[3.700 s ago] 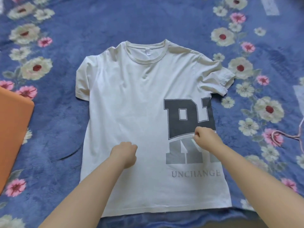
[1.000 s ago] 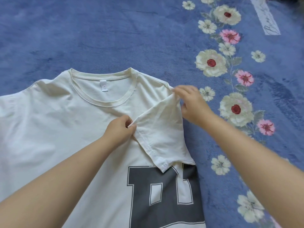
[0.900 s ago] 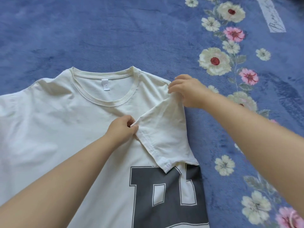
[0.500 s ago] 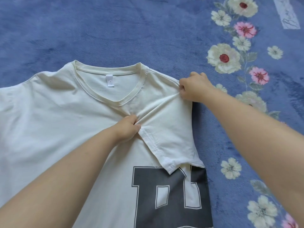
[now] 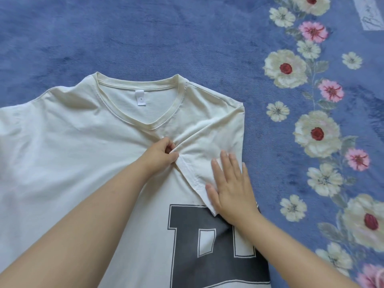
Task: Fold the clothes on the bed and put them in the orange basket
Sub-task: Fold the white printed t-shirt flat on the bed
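The white T-shirt (image 5: 87,154) lies front up on the blue flowered blanket (image 5: 187,38), its sleeve (image 5: 209,150) folded in below the collar (image 5: 137,86), where the left hand (image 5: 161,154) pinches the sleeve's hem and the right hand (image 5: 230,183) presses flat, fingers straight, on the sleeve.

The T-shirt (image 5: 83,154) carries a big dark block print (image 5: 209,246) at 5 o'clock on its front; the one whole letter reads as a "D" with a white outline, and the next letter to its right is cut by the fold and the right hand (image 5: 230,183), so it cannot be read. The small white neck tag (image 5: 139,97) at 12 o'clock shows only a dot. The pale patch (image 5: 369,15) on the blanket (image 5: 166,34) at 1 o'clock bears script too blurred to read.
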`<act>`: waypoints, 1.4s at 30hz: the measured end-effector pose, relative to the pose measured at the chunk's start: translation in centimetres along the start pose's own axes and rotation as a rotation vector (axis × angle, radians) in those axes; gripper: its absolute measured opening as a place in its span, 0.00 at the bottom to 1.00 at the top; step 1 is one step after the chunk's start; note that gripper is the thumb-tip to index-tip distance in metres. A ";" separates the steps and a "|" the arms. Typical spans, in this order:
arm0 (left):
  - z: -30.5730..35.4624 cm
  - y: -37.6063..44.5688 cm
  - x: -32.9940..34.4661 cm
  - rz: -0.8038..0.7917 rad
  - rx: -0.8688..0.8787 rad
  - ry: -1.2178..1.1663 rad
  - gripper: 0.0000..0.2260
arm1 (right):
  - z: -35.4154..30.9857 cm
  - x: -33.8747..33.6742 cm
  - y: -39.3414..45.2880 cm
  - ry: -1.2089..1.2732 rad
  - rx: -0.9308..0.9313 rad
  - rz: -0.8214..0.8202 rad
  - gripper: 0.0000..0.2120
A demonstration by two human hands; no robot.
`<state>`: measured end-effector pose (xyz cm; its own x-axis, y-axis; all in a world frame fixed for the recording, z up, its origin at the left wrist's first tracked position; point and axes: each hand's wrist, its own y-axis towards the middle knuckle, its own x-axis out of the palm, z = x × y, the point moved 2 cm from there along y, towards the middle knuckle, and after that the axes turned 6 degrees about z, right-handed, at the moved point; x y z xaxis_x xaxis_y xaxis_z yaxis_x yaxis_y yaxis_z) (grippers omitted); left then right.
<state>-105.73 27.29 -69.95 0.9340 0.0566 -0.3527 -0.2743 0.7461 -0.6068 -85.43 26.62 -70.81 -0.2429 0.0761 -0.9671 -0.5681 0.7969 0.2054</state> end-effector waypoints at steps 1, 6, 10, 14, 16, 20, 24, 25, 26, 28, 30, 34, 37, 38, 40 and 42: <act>0.1 -0.2 0.1 0.004 0.020 0.007 0.10 | 0.0 0.5 -0.8 -0.019 0.006 -0.050 0.25; 0.2 -1.5 0.4 0.122 0.122 0.052 0.04 | 0.4 1.2 -0.8 0.004 0.083 -0.028 0.25; -0.3 -4.4 0.3 0.237 0.188 0.088 0.09 | 0.2 0.8 -0.6 -0.032 0.083 -0.064 0.26; -3.3 -8.9 -2.7 0.402 0.182 0.254 0.12 | -1.0 -0.4 0.0 -0.099 0.143 -0.163 0.26; -5.3 -10.8 -5.1 0.459 0.108 0.279 0.13 | -2.2 -1.4 0.2 -0.080 0.160 -0.192 0.25; -9.7 -14.3 -11.7 0.661 -0.005 0.332 0.14 | -7.6 -2.2 0.7 -0.012 0.047 -0.139 0.23; -13.5 -16.4 -17.0 0.858 -0.196 0.196 0.14 | -14.1 -1.2 1.7 0.083 -0.075 -0.129 0.21; -14.5 -16.6 -18.2 0.886 -0.224 0.149 0.14 | -15.9 -0.8 2.0 0.093 -0.083 -0.161 0.21; -15.4 -16.6 -19.2 0.896 -0.247 0.101 0.14 | -17.6 -0.5 2.3 0.095 -0.087 -0.187 0.21; -16.7 -16.1 -21.0 0.841 -0.316 -0.038 0.13 | -21.0 0.1 3.0 0.104 -0.090 -0.249 0.22; -17.1 -14.9 -22.7 0.678 -0.387 -0.249 0.11 | -24.2 1.0 3.8 0.123 -0.070 -0.321 0.24; -16.2 -12.8 -25.2 0.362 -0.450 -0.698 0.13 | -28.4 2.2 6.1 0.139 -0.034 -0.327 0.32; -16.6 -10.9 -25.9 0.334 -0.417 -0.822 0.06 | -29.7 4.3 6.3 0.136 0.043 -0.403 0.42; -16.5 -10.4 -25.8 0.344 -0.414 -0.840 0.06 | -29.7 4.7 6.1 0.121 0.051 -0.410 0.42; -16.4 -9.7 -25.8 0.351 -0.380 -0.922 0.06 | -29.4 5.4 5.9 0.105 0.063 -0.389 0.38; -16.2 -9.5 -27.0 0.426 -0.292 -1.005 0.08 | -29.5 5.5 6.1 0.092 0.059 -0.390 0.32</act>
<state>-132.08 7.96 -66.15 0.4759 0.8757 0.0819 -0.5347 0.3620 -0.7636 -113.41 14.23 -70.44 -0.0891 -0.2910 -0.9526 -0.5858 0.7888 -0.1862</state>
